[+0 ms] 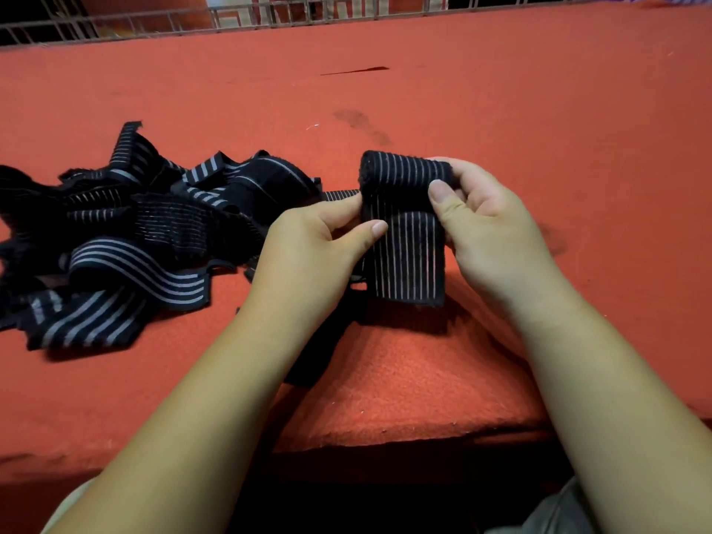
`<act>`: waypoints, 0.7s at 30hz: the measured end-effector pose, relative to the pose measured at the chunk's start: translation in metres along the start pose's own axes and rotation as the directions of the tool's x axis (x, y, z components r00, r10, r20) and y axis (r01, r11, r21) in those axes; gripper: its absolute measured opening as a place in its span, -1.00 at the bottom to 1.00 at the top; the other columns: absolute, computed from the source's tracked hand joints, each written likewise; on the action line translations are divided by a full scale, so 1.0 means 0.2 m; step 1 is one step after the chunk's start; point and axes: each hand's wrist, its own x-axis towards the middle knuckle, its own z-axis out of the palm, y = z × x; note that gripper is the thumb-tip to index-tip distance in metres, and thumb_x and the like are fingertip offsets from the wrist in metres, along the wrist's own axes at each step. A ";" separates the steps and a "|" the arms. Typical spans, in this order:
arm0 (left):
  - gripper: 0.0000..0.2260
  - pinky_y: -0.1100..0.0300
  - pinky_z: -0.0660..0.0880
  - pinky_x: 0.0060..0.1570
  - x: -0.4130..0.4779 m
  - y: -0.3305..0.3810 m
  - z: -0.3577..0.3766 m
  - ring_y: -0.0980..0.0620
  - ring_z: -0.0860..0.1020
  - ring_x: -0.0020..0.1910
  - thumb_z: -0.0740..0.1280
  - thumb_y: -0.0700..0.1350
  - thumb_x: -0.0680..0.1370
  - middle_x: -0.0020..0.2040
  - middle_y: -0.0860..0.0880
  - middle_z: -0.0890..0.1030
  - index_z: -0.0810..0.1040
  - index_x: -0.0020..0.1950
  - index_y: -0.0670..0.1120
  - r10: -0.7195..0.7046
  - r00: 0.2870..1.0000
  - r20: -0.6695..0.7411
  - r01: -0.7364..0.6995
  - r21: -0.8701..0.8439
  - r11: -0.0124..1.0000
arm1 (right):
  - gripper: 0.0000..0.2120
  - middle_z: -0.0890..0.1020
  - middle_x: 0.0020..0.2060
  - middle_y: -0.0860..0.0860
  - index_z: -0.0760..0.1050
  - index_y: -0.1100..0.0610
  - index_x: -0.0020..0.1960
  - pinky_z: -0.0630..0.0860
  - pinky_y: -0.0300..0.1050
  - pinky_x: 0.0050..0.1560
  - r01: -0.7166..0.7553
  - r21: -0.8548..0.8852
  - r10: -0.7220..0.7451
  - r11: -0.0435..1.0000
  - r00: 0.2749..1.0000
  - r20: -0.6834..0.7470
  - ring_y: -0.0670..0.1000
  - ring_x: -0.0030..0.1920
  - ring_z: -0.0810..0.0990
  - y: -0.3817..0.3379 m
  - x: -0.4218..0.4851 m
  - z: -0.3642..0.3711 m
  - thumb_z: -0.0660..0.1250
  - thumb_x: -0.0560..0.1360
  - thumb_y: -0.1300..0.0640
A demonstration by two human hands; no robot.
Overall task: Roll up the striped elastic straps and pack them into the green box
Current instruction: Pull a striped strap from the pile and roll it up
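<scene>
Head view, looking down: both bare forearms reach in from the bottom edge over a table (pixel 501 109) covered in red felt-like cloth. The left hand (pixel 319 244) and right hand (pixel 485 229) hold one black striped elastic strap (pixel 404 225) between them, just above the table near its front edge. The strap's upper part is wound into a thick roll; a flat tail with thin pale lengthwise stripes hangs down from it toward the person. Left-hand fingers (pixel 375 227) are closed in a pinch on the strap's left edge, thumb on the front face. Right-hand fingers (pixel 443 194) are closed around the right end of the roll, thumb pressed on the front, the other fingers wrapped behind. A further stretch of the same or another strap runs left from behind the roll toward the pile; cannot tell which. A loose pile of unrolled straps (pixel 127 240) lies tangled on the table to the left, well left of the held roll, black with grey-white stripes, some wide-striped, some fine-striped. A dark strip of fabric lies under the left forearm, partly hidden. A dark stain (pixel 362 125) marks the cloth beyond the hands. A metal wire railing (pixel 269 15) runs along the table's far edge.
</scene>
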 end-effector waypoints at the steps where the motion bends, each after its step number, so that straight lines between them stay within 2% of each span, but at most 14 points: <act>1: -0.75 0.33 0.61 0.09 0.00 0.00 0.00 0.26 0.72 0.09 0.46 -0.18 0.66 0.04 0.18 0.78 0.76 0.26 0.09 -0.014 1.000 0.018 0.014 -0.033 0.999 | -0.73 0.71 0.03 -0.12 0.51 0.20 0.41 0.58 -0.17 0.15 0.004 -0.005 -0.004 1.000 1.000 0.005 -0.17 0.05 0.66 0.00 0.00 0.00 0.23 0.75 0.19; 3: -0.77 0.28 0.65 0.03 0.00 0.00 0.00 0.18 0.74 0.07 0.45 -0.20 0.66 0.02 0.12 0.80 0.77 0.24 0.06 -0.046 0.999 0.022 0.048 -0.099 0.994 | -0.75 0.68 -0.16 -0.27 0.50 0.24 0.40 0.50 -0.38 -0.03 0.022 -0.036 -0.022 0.999 1.000 0.008 -0.30 -0.14 0.61 0.00 0.01 -0.01 0.21 0.76 0.26; 4: -0.78 0.26 0.66 -0.01 0.00 0.00 -0.01 0.14 0.75 0.05 0.45 -0.21 0.66 0.02 0.07 0.80 0.77 0.23 0.04 -0.069 0.997 0.023 0.071 -0.132 0.989 | -0.75 0.66 -0.20 -0.29 0.49 0.24 0.41 0.47 -0.41 -0.07 0.031 -0.048 -0.031 0.998 1.000 0.006 -0.32 -0.19 0.59 0.01 0.01 -0.01 0.21 0.75 0.28; 6: -0.78 0.13 0.69 0.02 0.01 -0.01 -0.02 0.03 0.76 0.06 0.44 -0.22 0.66 0.04 -0.03 0.80 0.76 0.24 0.01 -0.118 0.992 0.046 0.125 -0.196 0.973 | -0.73 0.64 -0.14 -0.22 0.47 0.25 0.42 0.47 -0.41 -0.09 0.039 -0.056 -0.039 0.998 0.999 0.006 -0.31 -0.18 0.58 0.01 0.01 -0.02 0.23 0.74 0.30; 8: -0.77 -0.13 0.70 0.17 0.02 -0.02 -0.03 -0.15 0.75 0.14 0.43 -0.25 0.66 0.09 -0.15 0.78 0.76 0.25 -0.03 -0.145 0.986 0.083 0.162 -0.253 0.954 | -0.71 0.62 -0.04 -0.15 0.46 0.22 0.43 0.47 -0.41 -0.08 0.039 -0.056 -0.038 0.998 0.999 0.011 -0.30 -0.14 0.58 0.01 0.01 -0.02 0.24 0.73 0.32; 9: -0.76 -0.18 0.68 0.20 0.02 -0.02 -0.03 -0.19 0.74 0.15 0.43 -0.28 0.65 0.10 -0.21 0.76 0.75 0.25 -0.05 -0.151 0.984 0.096 0.172 -0.275 0.946 | -0.71 0.62 0.00 -0.12 0.46 0.20 0.43 0.47 -0.40 -0.07 0.038 -0.053 -0.037 0.998 0.999 0.016 -0.30 -0.11 0.58 0.00 0.01 -0.02 0.25 0.72 0.33; 12: -0.74 -0.08 0.70 0.17 0.03 -0.01 -0.05 -0.12 0.75 0.13 0.40 -0.34 0.64 0.13 -0.33 0.71 0.73 0.27 -0.13 -0.168 0.975 0.145 0.209 -0.351 0.913 | -0.69 0.64 0.13 -0.03 0.48 0.12 0.40 0.51 -0.35 0.04 0.055 -0.043 -0.054 0.998 0.998 0.028 -0.23 0.05 0.60 -0.01 0.00 -0.02 0.29 0.69 0.33; 15: -0.75 -0.09 0.68 0.22 0.04 -0.02 -0.06 -0.19 0.72 0.22 0.38 -0.34 0.66 0.22 -0.32 0.70 0.70 0.30 -0.19 -0.186 0.964 0.193 0.251 -0.410 0.877 | -0.68 0.63 0.17 0.00 0.48 0.07 0.36 0.57 -0.17 0.23 0.080 -0.037 -0.078 0.996 0.996 0.045 -0.13 0.15 0.60 -0.01 0.00 -0.01 0.32 0.66 0.31; 18: -0.77 0.03 0.69 0.12 0.04 -0.02 -0.06 -0.12 0.75 0.15 0.34 -0.34 0.67 0.15 -0.21 0.76 0.70 0.28 -0.22 -0.197 0.955 0.220 0.280 -0.459 0.843 | -0.65 0.59 0.14 0.03 0.46 0.11 0.35 0.57 -0.20 0.17 0.094 0.003 -0.094 0.996 0.993 0.066 -0.16 0.10 0.59 -0.02 -0.01 0.01 0.31 0.65 0.42; 21: -0.80 0.12 0.68 -0.01 0.04 -0.02 -0.06 -0.06 0.75 0.05 0.34 -0.34 0.67 0.10 -0.20 0.77 0.70 0.24 -0.24 -0.217 0.950 0.223 0.304 -0.512 0.803 | -0.64 0.59 0.13 0.07 0.46 0.12 0.34 0.55 -0.22 0.14 0.103 0.020 -0.104 0.994 0.992 0.070 -0.13 0.08 0.60 -0.02 -0.02 0.01 0.33 0.64 0.44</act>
